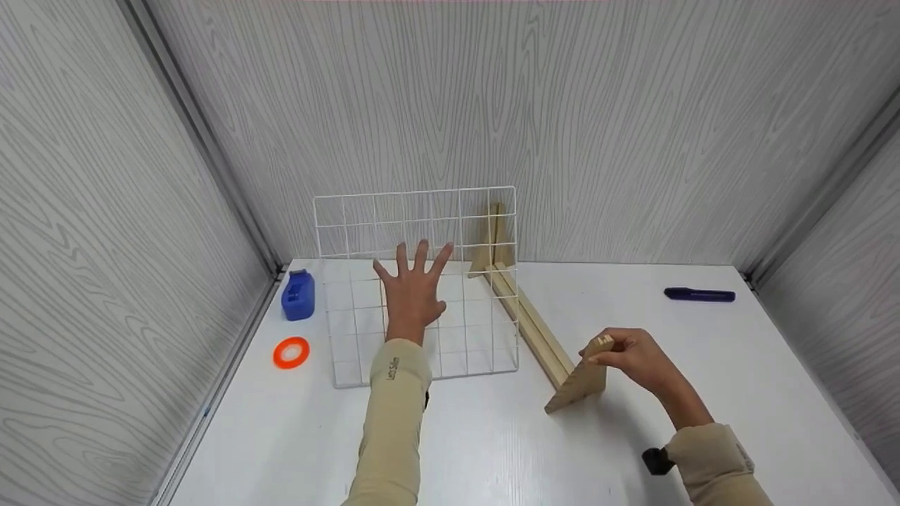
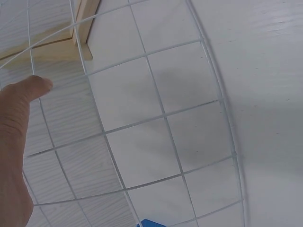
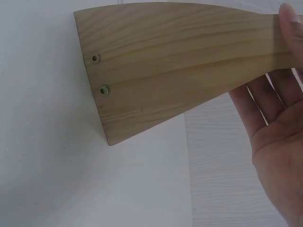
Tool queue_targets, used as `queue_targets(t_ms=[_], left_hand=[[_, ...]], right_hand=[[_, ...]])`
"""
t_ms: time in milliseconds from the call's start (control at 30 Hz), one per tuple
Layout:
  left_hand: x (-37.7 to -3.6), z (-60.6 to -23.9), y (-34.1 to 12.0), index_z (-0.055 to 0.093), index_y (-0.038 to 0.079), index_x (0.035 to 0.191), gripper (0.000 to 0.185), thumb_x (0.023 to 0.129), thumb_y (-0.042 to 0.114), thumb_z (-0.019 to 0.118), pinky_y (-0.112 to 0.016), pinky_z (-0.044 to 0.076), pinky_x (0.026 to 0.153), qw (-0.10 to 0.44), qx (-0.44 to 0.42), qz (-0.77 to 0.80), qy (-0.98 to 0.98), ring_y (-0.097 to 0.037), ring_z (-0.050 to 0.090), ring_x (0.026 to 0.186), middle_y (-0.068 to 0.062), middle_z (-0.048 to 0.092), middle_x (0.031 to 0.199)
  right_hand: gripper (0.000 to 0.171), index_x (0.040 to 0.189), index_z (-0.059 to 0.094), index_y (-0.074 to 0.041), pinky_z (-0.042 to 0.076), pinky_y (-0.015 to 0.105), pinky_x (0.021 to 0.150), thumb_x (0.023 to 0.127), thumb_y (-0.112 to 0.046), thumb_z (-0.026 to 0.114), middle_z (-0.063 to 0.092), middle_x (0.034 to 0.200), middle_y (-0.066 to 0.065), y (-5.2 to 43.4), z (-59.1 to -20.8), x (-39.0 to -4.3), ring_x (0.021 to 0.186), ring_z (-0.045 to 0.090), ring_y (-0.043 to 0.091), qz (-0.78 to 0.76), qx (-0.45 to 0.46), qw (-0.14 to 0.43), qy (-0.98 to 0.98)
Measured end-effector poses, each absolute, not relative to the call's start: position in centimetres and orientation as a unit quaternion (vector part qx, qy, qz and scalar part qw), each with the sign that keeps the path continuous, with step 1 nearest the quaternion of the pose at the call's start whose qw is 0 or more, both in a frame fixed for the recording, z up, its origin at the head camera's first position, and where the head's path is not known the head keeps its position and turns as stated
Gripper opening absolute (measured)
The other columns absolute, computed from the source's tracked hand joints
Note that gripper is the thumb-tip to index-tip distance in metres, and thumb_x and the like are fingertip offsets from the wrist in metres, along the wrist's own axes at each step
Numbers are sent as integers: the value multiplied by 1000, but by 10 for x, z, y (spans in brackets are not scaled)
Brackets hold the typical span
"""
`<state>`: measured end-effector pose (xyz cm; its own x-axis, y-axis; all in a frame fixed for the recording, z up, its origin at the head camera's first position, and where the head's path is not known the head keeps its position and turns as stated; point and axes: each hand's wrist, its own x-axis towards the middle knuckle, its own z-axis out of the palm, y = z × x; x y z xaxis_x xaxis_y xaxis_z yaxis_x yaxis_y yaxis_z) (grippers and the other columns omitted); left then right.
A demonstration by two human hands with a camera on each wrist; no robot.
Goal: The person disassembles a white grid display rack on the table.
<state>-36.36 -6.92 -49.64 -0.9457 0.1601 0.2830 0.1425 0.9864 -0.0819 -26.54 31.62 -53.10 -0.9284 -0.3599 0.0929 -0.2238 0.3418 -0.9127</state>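
Observation:
A white wire grid panel [image 1: 478, 330] stands tilted on the white table [image 1: 703, 393], its bottom edge toward me. My left hand [image 1: 411, 288] lies flat against it with the fingers spread; in the left wrist view the thumb [image 2: 33, 87] sits by the grid wires [image 2: 165, 115]. To the grid's right a wooden stand's long rails [image 1: 534, 327] run along the table. My right hand [image 1: 626, 351] pinches the top of the near triangular wooden end piece [image 1: 580, 386], which stands on the table. In the right wrist view this end piece [image 3: 180, 61] shows two screws [image 3: 104, 90].
A blue tape dispenser [image 1: 298, 295] and an orange tape roll [image 1: 291, 352] lie left of the grid. A dark purple marker [image 1: 699, 294] lies at the far right. Grey wood-grain walls close in the back and both sides. A second wooden triangle [image 1: 489, 242] stands at the rails' far end.

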Motion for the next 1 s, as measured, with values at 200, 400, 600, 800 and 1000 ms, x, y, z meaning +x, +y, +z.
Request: queue_targets(t_ms=[200, 400, 600, 800, 1000], left_hand=[[-364, -495, -71, 11, 45, 161, 110, 77, 53, 82, -83, 22, 109, 146, -78, 27, -986, -44, 23, 153, -7, 25, 168], [-363, -498, -71, 12, 46, 161, 111, 76, 53, 84, -83, 22, 109, 150, -77, 24, -985, -45, 25, 152, -7, 26, 167], [-364, -500, -71, 10, 47, 160, 111, 77, 53, 83, -82, 22, 109, 147, -78, 21, -986, -44, 22, 153, -7, 25, 168], [-363, -502, -71, 8, 47, 160, 111, 78, 53, 82, -82, 23, 109, 137, -78, 21, -987, -44, 21, 153, -7, 24, 168], [-365, -502, -71, 9, 47, 161, 110, 78, 51, 82, -82, 22, 110, 139, -77, 18, -987, -44, 21, 153, -7, 25, 167]], right_hand=[[8, 96, 73, 1, 58, 24, 79, 88, 3, 72, 76, 94, -4, 312, -534, -262, 90, 71, 3, -555, -172, 47, 813], [12, 97, 74, 1, 58, 23, 79, 87, -5, 77, 76, 94, -3, 310, -538, -259, 88, 72, 6, -565, -163, 30, 808], [20, 105, 73, 4, 59, 24, 76, 86, 0, 76, 76, 95, 0, 309, -539, -253, 86, 72, 3, -578, -152, 13, 802], [33, 120, 71, 2, 57, 22, 72, 87, -3, 76, 76, 109, 19, 309, -544, -249, 88, 72, 5, -565, -170, -21, 807], [52, 138, 62, -5, 55, 21, 70, 88, 0, 75, 77, 115, 11, 306, -547, -245, 99, 74, 8, -577, -193, -53, 792]])
